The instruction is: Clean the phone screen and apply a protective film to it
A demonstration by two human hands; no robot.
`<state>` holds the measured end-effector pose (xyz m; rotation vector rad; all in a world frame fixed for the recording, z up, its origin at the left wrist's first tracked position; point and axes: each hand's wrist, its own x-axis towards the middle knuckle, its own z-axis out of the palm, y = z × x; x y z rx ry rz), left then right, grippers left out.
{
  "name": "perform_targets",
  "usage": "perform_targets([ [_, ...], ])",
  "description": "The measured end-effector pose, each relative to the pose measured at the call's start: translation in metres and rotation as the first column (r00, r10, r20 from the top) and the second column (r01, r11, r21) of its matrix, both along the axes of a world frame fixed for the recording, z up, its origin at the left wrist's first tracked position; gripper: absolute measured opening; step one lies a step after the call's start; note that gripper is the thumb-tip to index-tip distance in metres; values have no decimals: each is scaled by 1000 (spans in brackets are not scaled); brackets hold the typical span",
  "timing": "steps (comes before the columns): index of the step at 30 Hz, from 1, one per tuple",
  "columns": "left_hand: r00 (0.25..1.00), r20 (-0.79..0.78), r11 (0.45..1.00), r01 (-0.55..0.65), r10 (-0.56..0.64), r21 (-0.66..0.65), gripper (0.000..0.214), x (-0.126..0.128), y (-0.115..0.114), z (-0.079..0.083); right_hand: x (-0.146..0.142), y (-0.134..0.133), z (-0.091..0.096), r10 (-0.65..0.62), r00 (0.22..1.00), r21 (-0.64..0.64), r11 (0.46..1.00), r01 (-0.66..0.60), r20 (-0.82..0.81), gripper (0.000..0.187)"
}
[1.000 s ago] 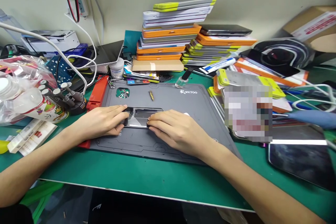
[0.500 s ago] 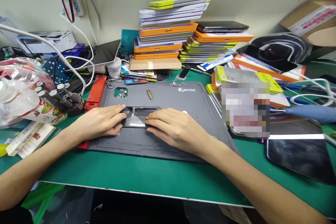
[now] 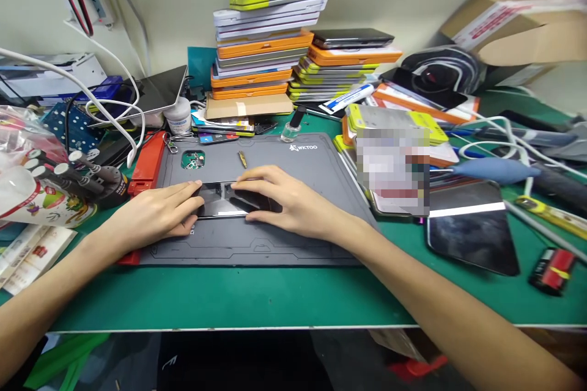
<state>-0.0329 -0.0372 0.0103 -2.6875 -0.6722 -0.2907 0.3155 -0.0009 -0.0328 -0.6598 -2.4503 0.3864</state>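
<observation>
A black smartphone [image 3: 215, 200] lies flat on the grey work mat [image 3: 275, 244], its glossy face reflecting light. My left hand [image 3: 160, 211] grips its left end, fingertips along the upper edge and thumb near the lower edge. Over the right part, my right hand [image 3: 288, 198] spans the phone with fingers at the far edge and thumb at the near edge, hiding its right end. Just beyond the phone lies a small brass-coloured tip [image 3: 242, 159]. Small metal parts sit in a green recess [image 3: 192, 159] at the mat's upper left.
A glass bottle with a black cap [image 3: 292, 128] stands at the mat's far edge. Stacked flat boxes [image 3: 261, 49] rise behind. To the left are screwdrivers in a holder [image 3: 112, 189] and a red tool [image 3: 145, 162]. A dark tablet-like panel [image 3: 472, 235] lies right.
The view has swung to the right. My right hand's thumb and fingers have spread to the phone's two long edges; before, its fingertips were closer together. My left hand keeps its place on the phone.
</observation>
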Motion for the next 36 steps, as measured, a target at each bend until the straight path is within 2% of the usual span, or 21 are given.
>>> perform_targets([
  [3, 1000, -9, 1000, -15, 15, 3, 26, -1, 1, -2, 5, 6, 1, -89, 992, 40, 995, 86, 94, 68],
  [5, 1000, -15, 1000, -16, 16, 10, 26, -1, 1, -3, 8, 10, 3, -106, 981, 37, 994, 102, 160, 72],
  [13, 1000, 7, 1000, 13, -13, -10, 28, 0, 1, 0, 19, 11, 15, -29, 973, -32, 999, 37, 227, 56],
  [18, 1000, 26, 997, 2, 0, -73, 29, -3, 3, -1, 23, 12, 18, -30, 971, -82, 995, 50, 236, 54],
  [26, 999, -1, 999, 32, -32, -2, 29, 1, 4, 4, 22, 10, 21, -34, 974, -68, 996, 50, 225, 52],
  [36, 999, -24, 999, 33, -33, -18, 30, -3, 5, 3, 25, 13, 20, -36, 976, -85, 995, 56, 215, 49],
])
